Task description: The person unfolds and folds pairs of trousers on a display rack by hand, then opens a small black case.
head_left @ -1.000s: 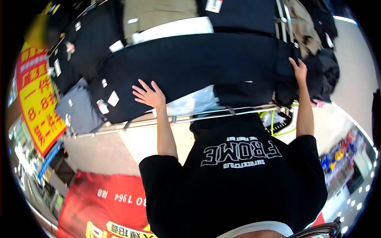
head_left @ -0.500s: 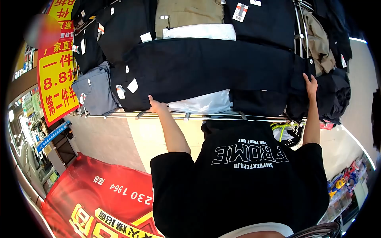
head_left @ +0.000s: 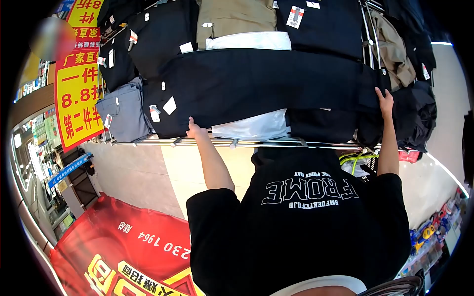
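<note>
A long pair of black trousers (head_left: pixel 276 79) lies stretched across the rack of folded clothes, with white tags near its left end. My left hand (head_left: pixel 197 130) grips its lower edge, thumb on top and the other fingers hidden under the cloth. At the right end, my right hand (head_left: pixel 385 102) holds the trousers' edge, its thumb over the cloth and the other fingers largely hidden. White plastic wrapping (head_left: pixel 252 126) shows below the trousers, between my hands.
Grey folded trousers (head_left: pixel 126 111) lie at the left, olive trousers (head_left: pixel 237 17) behind, and a dark bunched garment (head_left: pixel 412 116) at the right. A metal rail (head_left: pixel 197 142) runs along the front. Nearby are a yellow sign (head_left: pixel 79 96), a red banner (head_left: pixel 143 237) and a black basket (head_left: pixel 369 170).
My left hand has gone from lying spread on the trousers to gripping their lower edge. That edge now lies straighter. The view has shifted, and my right hand stays at the right end.
</note>
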### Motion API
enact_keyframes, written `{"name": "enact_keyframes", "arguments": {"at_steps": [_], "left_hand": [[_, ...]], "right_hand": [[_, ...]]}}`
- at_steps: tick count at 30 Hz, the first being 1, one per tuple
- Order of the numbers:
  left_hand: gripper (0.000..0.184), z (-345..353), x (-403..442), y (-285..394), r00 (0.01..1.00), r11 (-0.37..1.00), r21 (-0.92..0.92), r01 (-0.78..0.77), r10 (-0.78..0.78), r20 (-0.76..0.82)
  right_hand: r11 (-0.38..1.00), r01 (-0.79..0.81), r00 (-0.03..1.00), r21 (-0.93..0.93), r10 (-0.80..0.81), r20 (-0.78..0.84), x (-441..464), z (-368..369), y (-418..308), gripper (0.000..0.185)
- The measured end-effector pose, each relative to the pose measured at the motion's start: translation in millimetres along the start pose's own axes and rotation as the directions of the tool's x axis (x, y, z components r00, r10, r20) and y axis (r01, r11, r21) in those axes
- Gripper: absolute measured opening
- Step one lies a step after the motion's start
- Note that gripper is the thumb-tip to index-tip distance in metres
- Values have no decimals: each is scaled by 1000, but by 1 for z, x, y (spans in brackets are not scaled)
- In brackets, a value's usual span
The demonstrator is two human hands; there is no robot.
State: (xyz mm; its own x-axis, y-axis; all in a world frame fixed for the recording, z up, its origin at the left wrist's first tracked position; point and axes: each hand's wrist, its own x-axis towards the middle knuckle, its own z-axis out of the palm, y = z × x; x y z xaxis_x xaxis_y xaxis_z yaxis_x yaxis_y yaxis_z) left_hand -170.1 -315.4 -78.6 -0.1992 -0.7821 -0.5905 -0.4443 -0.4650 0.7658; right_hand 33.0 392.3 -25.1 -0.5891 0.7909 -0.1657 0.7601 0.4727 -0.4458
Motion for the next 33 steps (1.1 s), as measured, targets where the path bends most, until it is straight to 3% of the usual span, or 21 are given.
{"name": "enact_keyframes", "arguments": {"at_steps": [2, 5, 7, 8, 10, 11, 13, 15, 16, 18, 20, 21, 23, 24, 25, 26, 27, 28, 29, 31, 33], "left_hand": [[72, -1, -4, 1, 996, 997, -14, -79, 80, 41], [65, -4, -10, 7, 987, 987, -111, -118, 129, 96], [44, -11, 3, 12, 922, 985, -170, 40, 30, 386], [44, -13, 13, 16, 837, 972, -193, 132, -5, 547], [38, -10, 2, 37, 755, 965, -167, 202, -45, 654], [34, -6, -8, 50, 760, 979, -156, 132, 1, 650], [28, 4, -65, 77, 787, 975, -167, -147, 218, 577], [30, 16, -105, 93, 735, 926, -227, -301, 377, 564], [30, 20, -135, 99, 732, 928, -223, -298, 372, 571], [36, 24, -200, 98, 544, 839, -316, -443, 531, 650], [35, 25, -242, 82, 415, 739, -173, -651, 537, 735], [34, 24, -259, 71, 330, 643, -94, -760, 507, 797], [34, 30, -286, 42, 91, 533, -60, -844, 253, 963], [38, 28, -311, 23, 52, 263, -9, -965, 223, 973], [47, 48, -296, -15, -364, 235, -422, -875, 253, 896], [55, 46, -304, -43, -427, 240, -464, -853, 191, 884], [59, 45, -297, -72, -409, 217, -400, -890, 6, 913], [61, 40, -286, -100, -420, 175, -405, -897, -57, 906], [62, 35, -280, -120, -343, 120, -327, -937, -155, 927], [59, 28, -281, -128, -293, 172, -270, -947, -122, 948], [49, 31, -279, -108, -362, 207, -361, -909, 38, 932]], "right_hand": [[1000, 1, 1000, 4, -1, -6, -1, 1, 1, 79], [999, 46, 999, -6, -46, -8, -1, 0, 2, 76], [997, 72, 997, 8, -71, -32, -5, -2, -4, 76], [996, 87, 995, -27, -88, -49, -3, 0, 1, 76], [994, 95, 994, -54, -98, -47, 7, 8, 18, 76], [995, 92, 995, -44, -93, -27, 10, 10, 24, 76], [992, 100, 990, -82, -108, -93, 6, 11, 21, 76], [993, 91, 992, -76, -97, -86, 4, 9, 17, 76], [994, 91, 991, -67, -97, -89, 4, 9, 18, 76], [996, 81, 993, -41, -84, -86, 2, 9, 17, 76], [996, 77, 992, -35, -81, -97, 2, 11, 19, 76], [996, 80, 991, -27, -83, -102, 1, 11, 18, 76], [997, 80, 991, -21, -82, -110, -2, 10, 15, 75], [996, 85, 990, -18, -86, -109, -3, 9, 15, 74], [996, 89, 990, -14, -90, -110, -3, 8, 13, 74], [996, 89, 990, -11, -90, -110, -5, 7, 10, 73], [996, 86, 990, -10, -86, -115, -5, 7, 11, 73], [996, 87, 990, -7, -88, -109, -3, 8, 13, 73], [996, 89, 991, -5, -89, -103, -2, 9, 14, 73], [997, 80, 990, -1, -80, -116, -4, 7, 11, 73], [996, 87, 990, 20, -84, -115, -6, 8, 13, 72]]}}
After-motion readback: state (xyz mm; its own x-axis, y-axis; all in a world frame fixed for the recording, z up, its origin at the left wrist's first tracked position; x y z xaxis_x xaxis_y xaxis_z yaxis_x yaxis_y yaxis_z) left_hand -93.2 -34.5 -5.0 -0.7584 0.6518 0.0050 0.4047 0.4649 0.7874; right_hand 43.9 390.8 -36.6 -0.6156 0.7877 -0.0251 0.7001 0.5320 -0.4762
